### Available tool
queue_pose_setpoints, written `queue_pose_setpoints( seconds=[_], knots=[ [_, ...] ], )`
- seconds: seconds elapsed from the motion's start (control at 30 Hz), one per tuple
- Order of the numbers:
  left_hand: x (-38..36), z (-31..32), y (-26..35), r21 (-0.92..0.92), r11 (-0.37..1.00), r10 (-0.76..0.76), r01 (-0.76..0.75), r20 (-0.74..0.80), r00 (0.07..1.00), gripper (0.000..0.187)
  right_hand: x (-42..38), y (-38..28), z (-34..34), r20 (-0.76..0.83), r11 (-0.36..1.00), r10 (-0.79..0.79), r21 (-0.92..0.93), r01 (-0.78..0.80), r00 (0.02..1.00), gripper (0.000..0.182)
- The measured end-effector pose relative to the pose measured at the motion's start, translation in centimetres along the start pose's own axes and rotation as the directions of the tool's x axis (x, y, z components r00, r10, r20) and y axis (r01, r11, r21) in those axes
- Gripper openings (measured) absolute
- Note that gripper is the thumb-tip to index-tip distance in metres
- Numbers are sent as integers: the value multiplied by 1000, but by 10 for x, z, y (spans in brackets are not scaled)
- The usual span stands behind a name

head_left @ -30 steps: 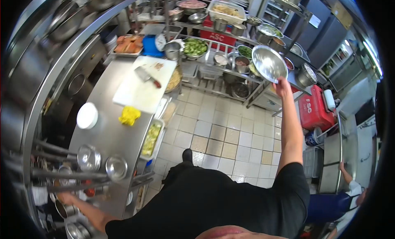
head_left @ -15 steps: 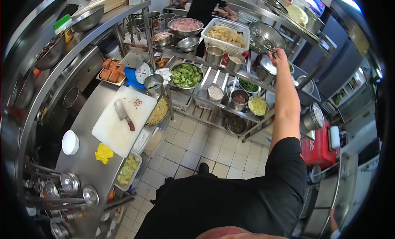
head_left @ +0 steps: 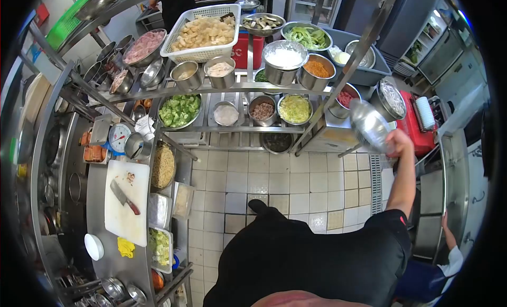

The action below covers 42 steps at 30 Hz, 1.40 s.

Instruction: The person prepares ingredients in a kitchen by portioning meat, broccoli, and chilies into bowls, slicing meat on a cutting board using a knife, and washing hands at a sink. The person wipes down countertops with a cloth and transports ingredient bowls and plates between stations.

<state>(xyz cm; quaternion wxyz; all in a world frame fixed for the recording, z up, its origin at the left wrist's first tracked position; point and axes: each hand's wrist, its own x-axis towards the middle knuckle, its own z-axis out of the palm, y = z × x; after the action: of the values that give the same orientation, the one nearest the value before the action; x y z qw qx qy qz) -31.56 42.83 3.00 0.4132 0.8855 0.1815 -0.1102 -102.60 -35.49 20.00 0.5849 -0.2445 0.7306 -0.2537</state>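
Note:
My right hand [head_left: 400, 143] grips the rim of a shiny metal bowl [head_left: 369, 124], which is tilted on its side and slightly smeared by motion. It hangs out in the air at the right, beyond the end of the shelf. Just behind the bowl are a pot with red contents [head_left: 347, 97] and a larger pot with pale contents [head_left: 391, 98]. My left hand is out of view.
A steel rack [head_left: 237, 87] carries a white basket of pale yellow chunks [head_left: 203, 35] and several food containers. On the left counter, a cleaver [head_left: 124, 196] lies on a white cutting board [head_left: 127, 167]. Another person [head_left: 433, 270] stands at the lower right.
My right hand has taken the metal bowl off the upper shelf and moved it right and towards me, tilting it. The view has turned to the right.

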Motion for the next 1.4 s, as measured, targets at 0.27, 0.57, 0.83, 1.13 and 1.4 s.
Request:
queue_pose_setpoints(
  seconds=[0.27,0.57,0.83,1.13,1.4],
  knots=[
    [35,-114,-57,-489,871,58,48,200,978,46,114,-136,38,59,537,-244,839,84,968,63],
    [-183,50,-119,-341,940,137,31,458,878,18,288,387,128,131,952,-37,-296,74,991,39],
    [-297,-67,-523,679,556,-149,-479,649,746,28,71,517,204,889,259,429,-289,922,158,27],
    [-210,-145,-476,274,735,-648,620,17,761,26,-142,309,604,930,-345,-355,-227,911,97,48],
    [-22,49,-153,-19,987,159,-158,129,979,17,-291,214,987,891,-413,-371,94,906,-262,56]
  ],
)
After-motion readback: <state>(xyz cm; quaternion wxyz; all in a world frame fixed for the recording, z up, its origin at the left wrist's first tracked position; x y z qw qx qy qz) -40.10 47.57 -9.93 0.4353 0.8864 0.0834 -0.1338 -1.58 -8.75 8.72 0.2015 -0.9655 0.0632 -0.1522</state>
